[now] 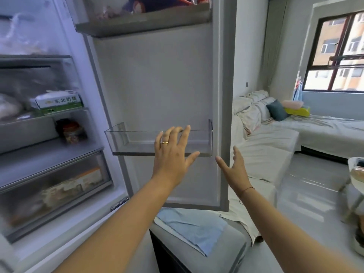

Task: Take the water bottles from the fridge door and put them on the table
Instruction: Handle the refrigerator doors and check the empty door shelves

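The fridge door (157, 75) stands open in front of me. Its clear plastic door bin (134, 142) holds nothing that I can see; no water bottle is in view. My left hand (173, 152), with a gold ring, is spread open in front of the bin's right half. My right hand (234, 168) is open too, fingers apart, at the door's outer edge (224, 115), just right of the bin. An upper door shelf (141, 22) carries some blurred red and dark items.
The fridge interior (39, 115) at left holds a green-and-white carton (59, 103), a jar (73, 133) and drawers. A low cabinet with a blue cloth (193, 227) sits below the door. A white-covered sofa (266, 150) lies behind, a table edge (356, 174) at far right.
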